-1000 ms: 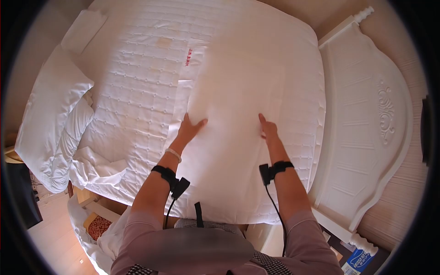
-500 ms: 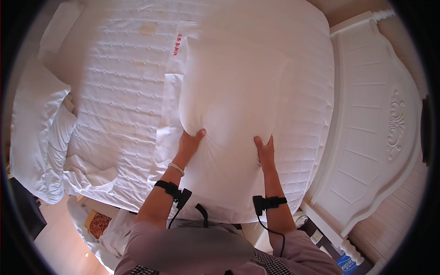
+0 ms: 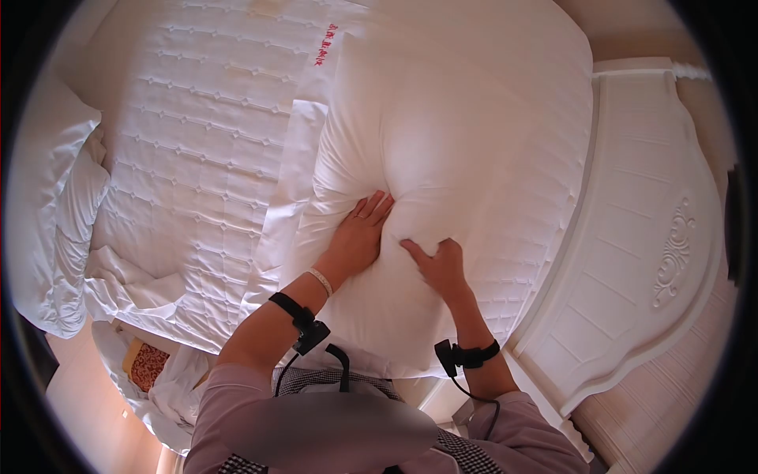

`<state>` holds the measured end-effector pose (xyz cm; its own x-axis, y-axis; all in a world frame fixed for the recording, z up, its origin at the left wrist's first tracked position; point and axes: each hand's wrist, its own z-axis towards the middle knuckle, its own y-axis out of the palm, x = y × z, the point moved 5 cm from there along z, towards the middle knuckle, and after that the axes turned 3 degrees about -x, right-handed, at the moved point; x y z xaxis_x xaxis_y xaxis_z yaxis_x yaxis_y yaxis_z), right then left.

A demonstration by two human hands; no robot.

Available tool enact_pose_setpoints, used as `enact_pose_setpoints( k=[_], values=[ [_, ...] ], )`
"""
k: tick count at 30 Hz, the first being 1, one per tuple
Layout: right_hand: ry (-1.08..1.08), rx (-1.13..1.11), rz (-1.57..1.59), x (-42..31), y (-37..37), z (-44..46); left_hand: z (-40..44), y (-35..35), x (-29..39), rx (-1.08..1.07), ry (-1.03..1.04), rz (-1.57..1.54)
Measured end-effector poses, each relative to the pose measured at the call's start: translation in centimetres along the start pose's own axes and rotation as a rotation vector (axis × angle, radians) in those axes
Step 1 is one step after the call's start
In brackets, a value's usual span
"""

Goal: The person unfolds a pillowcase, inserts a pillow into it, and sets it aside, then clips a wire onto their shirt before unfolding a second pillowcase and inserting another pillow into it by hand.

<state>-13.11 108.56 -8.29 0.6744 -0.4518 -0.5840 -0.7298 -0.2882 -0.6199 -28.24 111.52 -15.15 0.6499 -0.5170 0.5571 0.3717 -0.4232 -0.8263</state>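
A plump white pillow (image 3: 442,142) lies on the bed, with a deep crease running in from its middle. My left hand (image 3: 359,241) presses on the pillow beside that crease, fingers stretched out and fairly flat, nothing held. A ring and a pale bracelet show on this hand and wrist. Close by on the right, my right hand (image 3: 442,268) is against the pillow, its thumb pointing left and its other fingers curled into the white fabric. Those fingertips are partly hidden. Both forearms wear black straps with small devices.
The quilted white mattress cover (image 3: 205,142) spreads left, with red lettering (image 3: 325,45) near the pillow. Rumpled white bedding (image 3: 55,213) is heaped at the far left. A carved white headboard (image 3: 632,237) stands right. A patterned red item (image 3: 148,367) sits among white cloth, lower left.
My left hand has moved right and away from me, from gripping the pillow's side to pressing flat on it. My right hand has shifted slightly left; the pillow is now creased and bulging.
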Motion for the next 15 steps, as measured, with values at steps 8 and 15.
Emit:
enact_pose_setpoints(
  k=[8,15],
  values=[
    [-0.623,0.324,-0.494,-10.9,9.9,6.9,-5.0,12.1,-9.8,0.165,-0.434,-1.570],
    [-0.470,0.188,-0.386,-10.7,11.5,9.6,-6.9,-2.1,-7.0,0.237,-0.196,-0.350]
  ],
)
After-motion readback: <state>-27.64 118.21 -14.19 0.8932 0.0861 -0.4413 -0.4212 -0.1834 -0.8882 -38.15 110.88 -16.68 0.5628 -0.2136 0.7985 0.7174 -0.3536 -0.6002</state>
